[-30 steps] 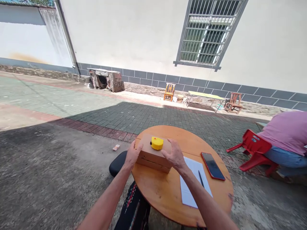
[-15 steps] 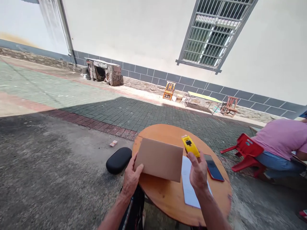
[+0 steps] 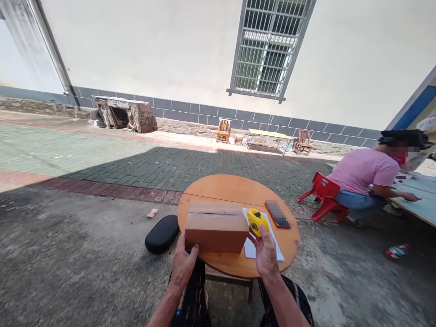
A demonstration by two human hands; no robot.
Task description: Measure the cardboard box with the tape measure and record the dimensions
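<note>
A brown cardboard box (image 3: 214, 238) with clear tape along its top sits at the near side of the round wooden table (image 3: 231, 184). My left hand (image 3: 184, 263) grips the box's left end, thumb on the front face. In my right hand (image 3: 265, 252) is a yellow tape measure (image 3: 256, 222), held just beside the box's right end; whether those fingers also touch the box I cannot tell. White paper (image 3: 250, 251) lies beneath the right hand. Beyond it rests a phone (image 3: 277, 215) with a red edge, its screen blurred.
A black oval case (image 3: 161, 234) is left of the table, near a small packet (image 3: 152, 213) on the ground. To the right, a person in a pink shirt (image 3: 364, 170) sits on a red chair (image 3: 323, 188) at another table (image 3: 417, 202). A bottle (image 3: 397, 251) lies nearby.
The box has tipped, so its taped top now shows above the front face. The tape measure has turned and come down beside the box. My view has swung right.
</note>
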